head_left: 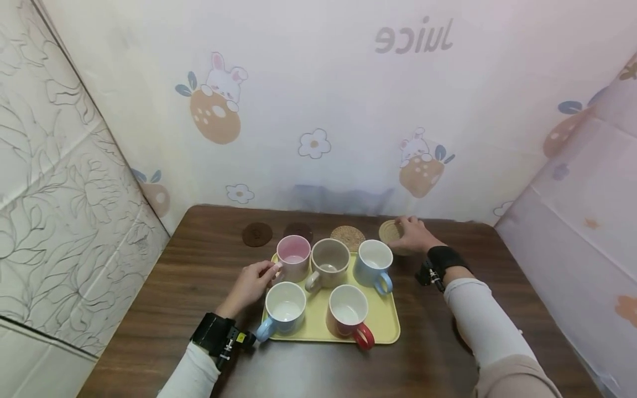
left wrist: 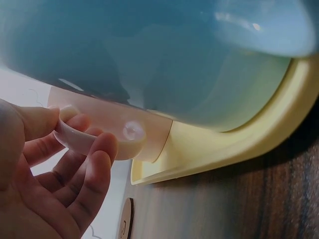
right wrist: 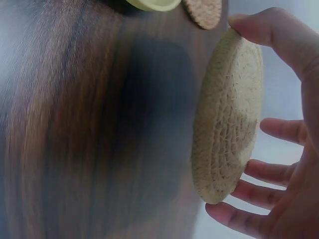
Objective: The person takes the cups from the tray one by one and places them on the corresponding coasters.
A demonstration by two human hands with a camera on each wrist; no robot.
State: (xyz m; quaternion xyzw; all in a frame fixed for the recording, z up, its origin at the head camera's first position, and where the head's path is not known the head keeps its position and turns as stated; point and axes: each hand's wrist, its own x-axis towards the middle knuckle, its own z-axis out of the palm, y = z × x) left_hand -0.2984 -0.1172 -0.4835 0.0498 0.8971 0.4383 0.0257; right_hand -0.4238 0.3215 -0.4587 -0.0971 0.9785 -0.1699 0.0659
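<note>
Left grip around pink mug handle, beige coaster within right grip

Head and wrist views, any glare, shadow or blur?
Head: pale sheen on the tabletop near the yellow tray; left wrist: bright highlights on the blue mug and pink mug; right wrist: soft-edged dark patch on the tabletop beside the beige coaster, shadow or reflection unclear.

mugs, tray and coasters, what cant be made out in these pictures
Head: the right hand hides part of the pale coaster.
Head: the pink mug hides part of a dark coaster.
Head: the right sleeve partly covers a round-edged thing, kind unclear.
Left wrist: the blue mug, cut off by the top edge, hides most of the pink mug.
Right wrist: the top edge cuts off the yellow tray.
</note>
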